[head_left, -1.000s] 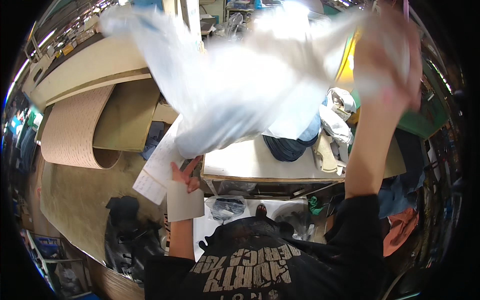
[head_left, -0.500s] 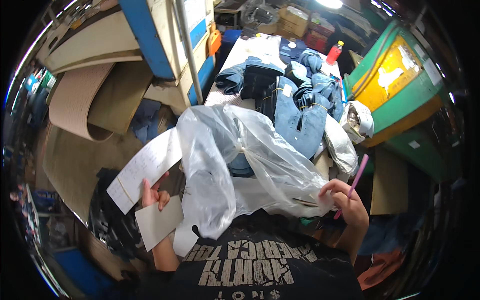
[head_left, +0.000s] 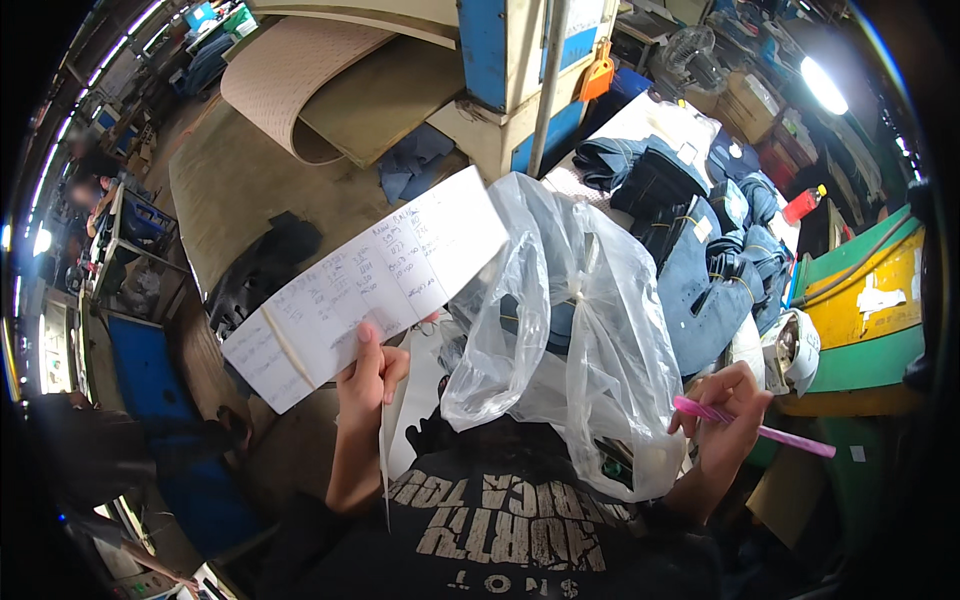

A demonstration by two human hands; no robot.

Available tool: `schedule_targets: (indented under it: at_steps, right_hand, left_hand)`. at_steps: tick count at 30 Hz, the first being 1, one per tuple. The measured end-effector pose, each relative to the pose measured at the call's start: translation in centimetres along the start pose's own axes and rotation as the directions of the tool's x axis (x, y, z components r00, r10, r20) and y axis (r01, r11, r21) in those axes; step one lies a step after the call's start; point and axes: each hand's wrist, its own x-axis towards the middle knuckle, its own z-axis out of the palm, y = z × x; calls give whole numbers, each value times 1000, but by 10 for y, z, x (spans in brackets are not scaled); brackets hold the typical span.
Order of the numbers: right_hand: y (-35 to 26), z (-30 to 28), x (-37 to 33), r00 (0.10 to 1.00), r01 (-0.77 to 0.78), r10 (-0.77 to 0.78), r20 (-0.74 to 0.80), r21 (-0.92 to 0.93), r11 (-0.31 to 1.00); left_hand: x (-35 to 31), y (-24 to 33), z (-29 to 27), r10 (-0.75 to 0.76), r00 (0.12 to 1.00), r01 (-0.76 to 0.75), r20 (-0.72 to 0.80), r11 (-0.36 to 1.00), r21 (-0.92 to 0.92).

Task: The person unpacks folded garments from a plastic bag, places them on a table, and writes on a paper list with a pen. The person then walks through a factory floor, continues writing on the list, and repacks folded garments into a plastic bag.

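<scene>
My left hand (head_left: 370,372) is closed on a long white card (head_left: 385,265) covered with handwriting, a rubber band around its lower left end. A second white card (head_left: 388,430), seen nearly edge-on, hangs below those fingers. In my right hand (head_left: 733,408) a pink pen (head_left: 790,441) lies almost level between the fingers. In front of my chest is a clear plastic bag (head_left: 620,330), gathered into a knot in the middle, with dark blue cloth showing through it. The bag's right edge comes close to my right fingers; whether they touch it I cannot tell.
Bundled denim pieces (head_left: 700,290) are heaped on a white-topped table (head_left: 655,125) ahead right, with a red bottle (head_left: 803,204) beyond. A green and yellow machine (head_left: 870,300) stands at right, a blue and white post (head_left: 505,60) ahead. Curled board (head_left: 285,85) lies to the left.
The view has swung left. My left hand has brought the written card up, turning its face toward me. The pink pen has tipped from upright to nearly level, and my right fingers have shifted on it.
</scene>
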Motion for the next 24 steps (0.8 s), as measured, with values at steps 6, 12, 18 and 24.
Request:
schedule_targets:
  at_steps: [6,12,18,24]
  right_hand:
    - [-13,47,22,960,255,-241,143,-91,963]
    - [11,69,11,824,444,-279,494,-255,859]
    - [40,54,-15,901,395,-306,307,-289,872]
    - [40,24,-24,872,410,-297,390,-248,878]
  left_hand:
    - [7,20,39,43,983,-62,180,993,103]
    - [-13,13,117,-308,885,252,349,947,197]
    - [-21,-6,157,-226,893,146,390,963,224]
    - [-24,-11,175,-272,863,232,426,962,144]
